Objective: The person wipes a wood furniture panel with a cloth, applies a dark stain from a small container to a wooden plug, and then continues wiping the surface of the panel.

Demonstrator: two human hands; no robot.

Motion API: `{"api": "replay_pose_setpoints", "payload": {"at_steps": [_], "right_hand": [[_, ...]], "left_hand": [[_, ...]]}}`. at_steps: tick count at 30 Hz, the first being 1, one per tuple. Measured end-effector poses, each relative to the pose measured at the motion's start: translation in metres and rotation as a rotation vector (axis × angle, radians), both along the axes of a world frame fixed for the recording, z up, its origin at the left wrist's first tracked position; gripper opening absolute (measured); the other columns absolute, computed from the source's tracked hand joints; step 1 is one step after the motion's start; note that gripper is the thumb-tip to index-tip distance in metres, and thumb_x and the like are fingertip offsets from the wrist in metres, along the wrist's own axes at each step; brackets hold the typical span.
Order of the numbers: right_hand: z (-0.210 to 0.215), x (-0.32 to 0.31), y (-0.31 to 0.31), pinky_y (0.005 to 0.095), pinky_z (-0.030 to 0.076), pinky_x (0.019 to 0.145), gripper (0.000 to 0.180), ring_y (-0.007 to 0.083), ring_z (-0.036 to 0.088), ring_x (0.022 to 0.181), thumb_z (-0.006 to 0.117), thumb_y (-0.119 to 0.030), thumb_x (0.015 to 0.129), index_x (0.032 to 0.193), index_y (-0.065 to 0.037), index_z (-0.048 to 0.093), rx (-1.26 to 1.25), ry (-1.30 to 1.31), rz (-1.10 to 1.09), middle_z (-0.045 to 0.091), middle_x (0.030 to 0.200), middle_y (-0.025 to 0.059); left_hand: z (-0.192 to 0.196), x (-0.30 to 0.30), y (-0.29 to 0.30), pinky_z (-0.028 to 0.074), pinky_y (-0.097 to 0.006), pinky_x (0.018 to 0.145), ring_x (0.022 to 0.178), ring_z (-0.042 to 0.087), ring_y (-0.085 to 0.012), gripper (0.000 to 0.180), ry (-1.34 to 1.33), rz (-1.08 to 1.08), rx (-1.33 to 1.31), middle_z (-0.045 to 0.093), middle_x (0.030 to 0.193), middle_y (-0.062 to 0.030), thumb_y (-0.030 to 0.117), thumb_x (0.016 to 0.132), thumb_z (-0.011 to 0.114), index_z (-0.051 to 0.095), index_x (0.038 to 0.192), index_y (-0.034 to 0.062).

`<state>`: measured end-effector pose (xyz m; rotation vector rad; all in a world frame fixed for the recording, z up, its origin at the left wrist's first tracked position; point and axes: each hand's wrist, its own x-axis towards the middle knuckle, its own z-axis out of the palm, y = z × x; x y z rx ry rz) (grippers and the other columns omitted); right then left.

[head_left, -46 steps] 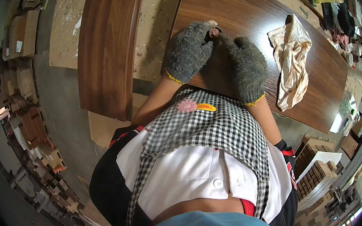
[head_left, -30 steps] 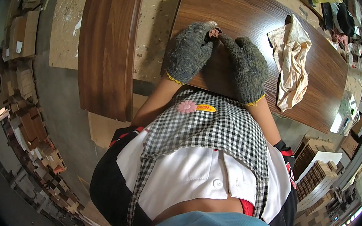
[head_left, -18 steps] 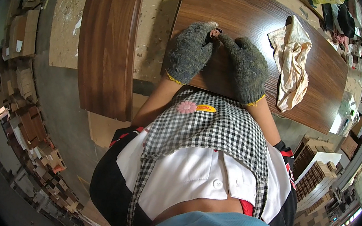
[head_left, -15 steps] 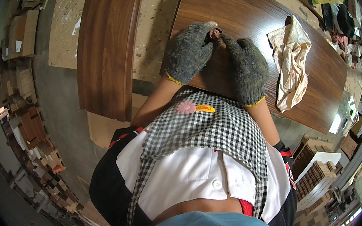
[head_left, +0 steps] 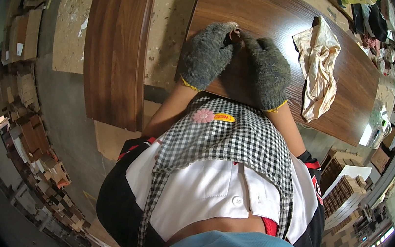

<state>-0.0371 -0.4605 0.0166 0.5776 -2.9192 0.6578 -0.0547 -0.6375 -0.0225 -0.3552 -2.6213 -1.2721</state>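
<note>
Both my hands wear grey knitted gloves and rest on a dark wood-veneer panel (head_left: 270, 14) lying on the workbench. My left hand (head_left: 208, 55) and my right hand (head_left: 268, 70) meet at their fingertips, pinching a small brownish piece (head_left: 235, 32) between them. What that piece is stays unclear, as the gloves hide most of it. A crumpled beige cloth (head_left: 319, 64) lies on the panel just right of my right hand.
A second dark veneer panel (head_left: 118, 49) lies to the left on a dusty beige board (head_left: 167, 31). Stacks of small wooden pieces (head_left: 342, 190) stand at the lower right. Cardboard and wood offcuts (head_left: 29, 127) crowd the floor at the left. Clutter lines the far right edge.
</note>
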Motion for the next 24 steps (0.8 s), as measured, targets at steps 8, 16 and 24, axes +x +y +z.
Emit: {"api": "replay_pose_setpoints", "payload": {"at_steps": [8,16,24], "right_hand": [[0.0,0.002,0.004,0.0419,0.054,0.07,0.046,0.0298,0.064,0.083,0.062,-0.016,0.09,0.136,-0.021,0.061,0.065,0.003,-0.024,0.06,0.097,0.0095],[0.003,-0.001,0.006,0.041,0.054,0.07,0.044,0.0288,0.064,0.087,0.061,-0.015,0.091,0.135,-0.022,0.062,0.024,-0.026,-0.018,0.062,0.103,0.0096],[0.005,0.003,0.008,0.0419,0.053,0.072,0.045,0.0297,0.063,0.088,0.061,-0.012,0.089,0.133,-0.021,0.064,0.006,-0.004,0.005,0.061,0.099,0.0095]], "left_hand": [[0.011,0.001,0.003,0.053,-0.039,0.1,0.115,0.066,-0.0316,0.043,-0.073,-0.004,-0.035,0.068,0.122,-0.0158,-0.001,0.085,0.068,0.065,0.128,0.0043],[0.005,0.002,0.003,0.053,-0.039,0.101,0.115,0.066,-0.0323,0.044,-0.068,-0.004,-0.009,0.068,0.122,-0.0166,-0.003,0.085,0.067,0.065,0.128,0.0032],[0.004,0.001,0.002,0.053,-0.039,0.099,0.113,0.066,-0.0315,0.042,-0.067,-0.008,0.006,0.068,0.121,-0.0165,-0.003,0.086,0.068,0.065,0.127,0.0025]]}}
